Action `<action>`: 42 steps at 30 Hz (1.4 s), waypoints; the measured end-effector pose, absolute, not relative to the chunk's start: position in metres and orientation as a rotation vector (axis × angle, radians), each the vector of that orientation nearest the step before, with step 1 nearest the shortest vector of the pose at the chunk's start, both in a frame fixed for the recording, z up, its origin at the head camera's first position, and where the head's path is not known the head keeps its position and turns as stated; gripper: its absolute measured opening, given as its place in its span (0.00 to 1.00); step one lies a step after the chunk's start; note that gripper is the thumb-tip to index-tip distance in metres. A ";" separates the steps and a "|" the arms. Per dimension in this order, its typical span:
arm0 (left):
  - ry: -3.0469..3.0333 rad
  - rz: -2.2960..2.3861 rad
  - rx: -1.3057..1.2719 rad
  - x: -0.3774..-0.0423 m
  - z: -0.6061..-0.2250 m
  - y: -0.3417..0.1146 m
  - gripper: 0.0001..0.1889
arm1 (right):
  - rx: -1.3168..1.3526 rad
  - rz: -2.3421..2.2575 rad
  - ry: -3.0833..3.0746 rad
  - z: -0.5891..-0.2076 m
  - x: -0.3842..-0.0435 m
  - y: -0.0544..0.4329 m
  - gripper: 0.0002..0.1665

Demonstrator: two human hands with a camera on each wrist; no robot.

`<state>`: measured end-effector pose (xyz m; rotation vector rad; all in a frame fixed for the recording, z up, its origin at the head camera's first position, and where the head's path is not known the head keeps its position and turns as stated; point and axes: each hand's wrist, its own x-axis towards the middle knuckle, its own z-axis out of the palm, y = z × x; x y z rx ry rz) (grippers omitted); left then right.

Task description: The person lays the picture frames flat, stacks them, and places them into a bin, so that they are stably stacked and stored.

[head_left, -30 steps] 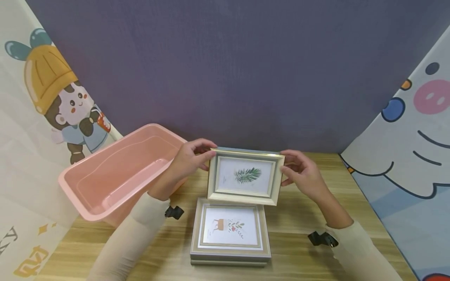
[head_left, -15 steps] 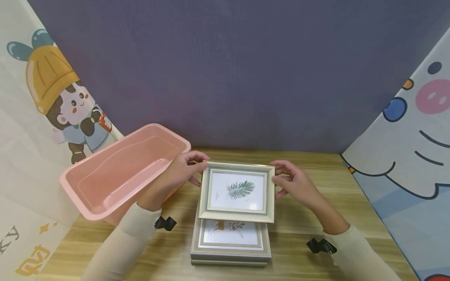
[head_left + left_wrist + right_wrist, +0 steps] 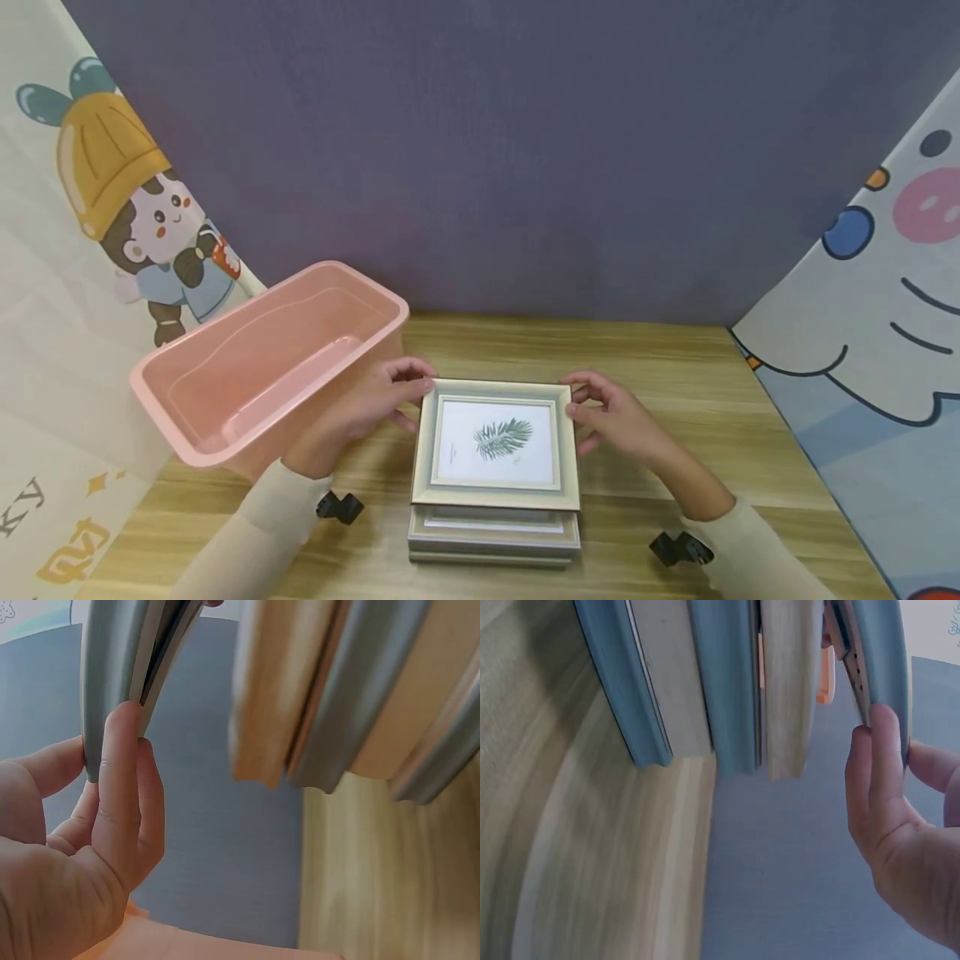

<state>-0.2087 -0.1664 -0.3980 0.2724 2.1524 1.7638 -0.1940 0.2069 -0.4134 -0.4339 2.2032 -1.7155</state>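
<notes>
A pale gold picture frame (image 3: 495,443) with a green leaf print lies face up between both hands in the head view. My left hand (image 3: 375,402) pinches its far left corner between thumb and fingers. At the far right corner, my right hand (image 3: 613,417) holds it the same way. Below it is a stack of picture frames (image 3: 495,546), mostly covered in the head view. Both wrist views show a gap between the held picture frame (image 3: 112,675) and the stack (image 3: 731,682), which has several layers.
A pink plastic bin (image 3: 270,367) stands at the left on the wood-grain table (image 3: 645,350). Behind the table rises a dark blue-grey wall (image 3: 510,167). Cartoon-printed panels (image 3: 900,333) flank both sides.
Both hands have brought the leaf picture frame toward the person and down over the stack. It has tipped from steeply tilted to nearly flat, covering the deer print below.
</notes>
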 end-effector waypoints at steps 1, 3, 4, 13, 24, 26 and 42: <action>2.147 1.762 0.274 -0.208 -0.400 -0.167 0.15 | -0.441 -1.710 2.203 -0.415 -0.194 0.207 0.27; 2.130 1.764 0.273 -0.207 -0.403 -0.168 0.16 | -0.440 -1.706 2.197 -0.416 -0.193 0.206 0.27; 2.122 1.764 0.267 -0.206 -0.404 -0.169 0.16 | -0.430 -1.702 2.198 -0.417 -0.192 0.205 0.27; 2.065 1.735 0.252 -0.200 -0.415 -0.172 0.18 | -0.398 -1.653 2.180 -0.423 -0.188 0.204 0.27; 2.009 1.725 0.248 -0.197 -0.428 -0.174 0.17 | -0.438 -1.643 2.189 -0.432 -0.188 0.203 0.28; 2.003 1.725 0.239 -0.197 -0.428 -0.173 0.17 | -0.436 -1.643 2.189 -0.433 -0.188 0.203 0.28; 2.040 1.686 0.220 -0.200 -0.433 -0.174 0.18 | -0.367 -1.597 2.196 -0.440 -0.185 0.205 0.28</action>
